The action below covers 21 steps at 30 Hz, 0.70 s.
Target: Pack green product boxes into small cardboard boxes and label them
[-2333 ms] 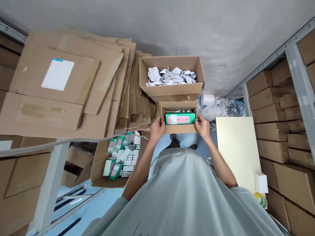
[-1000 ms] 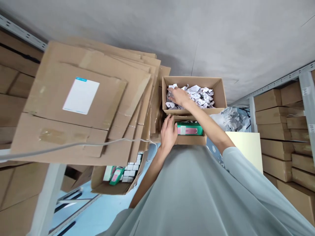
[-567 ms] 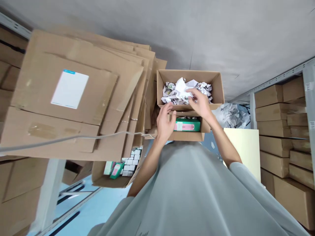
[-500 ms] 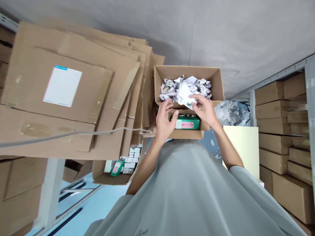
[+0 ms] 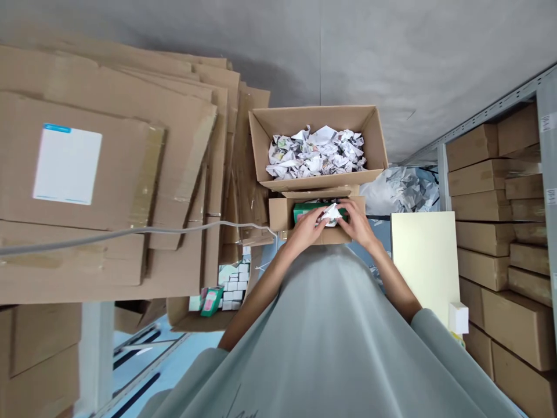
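Observation:
A crumpled piece of white paper (image 5: 332, 215) is held between my two hands, over a small open carton (image 5: 278, 214). My left hand (image 5: 307, 227) grips its left side, fingers bent round it. On the other side my right hand (image 5: 355, 222) pinches it with curled fingers. Inside the small carton lies a green box (image 5: 301, 210), partly covered by my hands and the paper. Just behind stands a larger open carton (image 5: 322, 184) with crumpled printed paper (image 5: 315, 154) in it.
Flattened cardboard (image 5: 117, 168) is stacked at the left, a grey cable (image 5: 187, 230) across it. Below is a carton with small white boxes (image 5: 234, 285) and a green box (image 5: 212, 301). Right: crumpled paper in a bag (image 5: 402, 190), a cream board (image 5: 424, 261), shelved cartons (image 5: 481, 206).
My hands have come down from the large carton to the small one, bringing the paper. My left hand, open before, now holds it too. The view has shifted slightly.

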Each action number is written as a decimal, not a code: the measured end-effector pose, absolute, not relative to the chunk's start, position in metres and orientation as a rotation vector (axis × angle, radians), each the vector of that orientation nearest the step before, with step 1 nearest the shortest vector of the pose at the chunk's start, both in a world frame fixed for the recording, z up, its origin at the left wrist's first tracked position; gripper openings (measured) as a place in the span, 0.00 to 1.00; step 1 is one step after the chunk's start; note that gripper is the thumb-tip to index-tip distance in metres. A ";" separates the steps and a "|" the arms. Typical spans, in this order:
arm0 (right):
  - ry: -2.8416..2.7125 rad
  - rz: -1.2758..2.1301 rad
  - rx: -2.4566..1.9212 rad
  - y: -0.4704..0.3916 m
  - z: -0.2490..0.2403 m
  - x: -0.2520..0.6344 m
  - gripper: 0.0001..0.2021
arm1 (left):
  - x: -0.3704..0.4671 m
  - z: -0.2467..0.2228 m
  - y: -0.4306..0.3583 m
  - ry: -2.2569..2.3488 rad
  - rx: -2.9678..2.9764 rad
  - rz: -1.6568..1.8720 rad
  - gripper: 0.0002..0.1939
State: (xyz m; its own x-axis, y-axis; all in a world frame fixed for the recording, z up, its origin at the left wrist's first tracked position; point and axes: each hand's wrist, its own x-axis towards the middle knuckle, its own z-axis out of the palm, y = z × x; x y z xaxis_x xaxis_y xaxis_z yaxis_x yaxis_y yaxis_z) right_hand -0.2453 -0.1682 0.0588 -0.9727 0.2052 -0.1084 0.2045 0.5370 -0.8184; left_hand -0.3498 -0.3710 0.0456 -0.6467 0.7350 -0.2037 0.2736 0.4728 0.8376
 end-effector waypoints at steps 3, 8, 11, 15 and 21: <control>-2.916 1.298 -0.379 -0.164 0.049 -0.251 0.15 | -0.351 0.034 -0.358 2.297 0.921 0.893 0.17; -3.195 0.766 -0.377 -0.172 0.053 -0.260 0.14 | -0.350 0.024 -0.343 2.442 0.964 0.770 0.20; -3.261 0.674 -0.359 -0.178 0.061 -0.261 0.14 | -0.353 0.024 -0.342 2.507 0.891 0.798 0.25; -3.181 0.686 -0.316 -0.170 0.082 -0.262 0.13 | -0.357 0.028 -0.349 2.463 0.903 0.915 0.27; -2.875 0.680 -0.282 -0.126 0.128 -0.300 0.12 | -0.359 0.051 -0.359 2.463 1.019 1.168 0.21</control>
State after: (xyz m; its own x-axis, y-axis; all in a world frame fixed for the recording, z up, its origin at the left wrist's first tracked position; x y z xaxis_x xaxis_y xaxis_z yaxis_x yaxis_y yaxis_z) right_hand -0.2999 -0.1263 0.1282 -0.9671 0.2222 0.1241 0.1430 0.8778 -0.4572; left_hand -0.3590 -0.3595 0.0507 -0.7316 0.6766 0.0831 0.4927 0.4405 0.7505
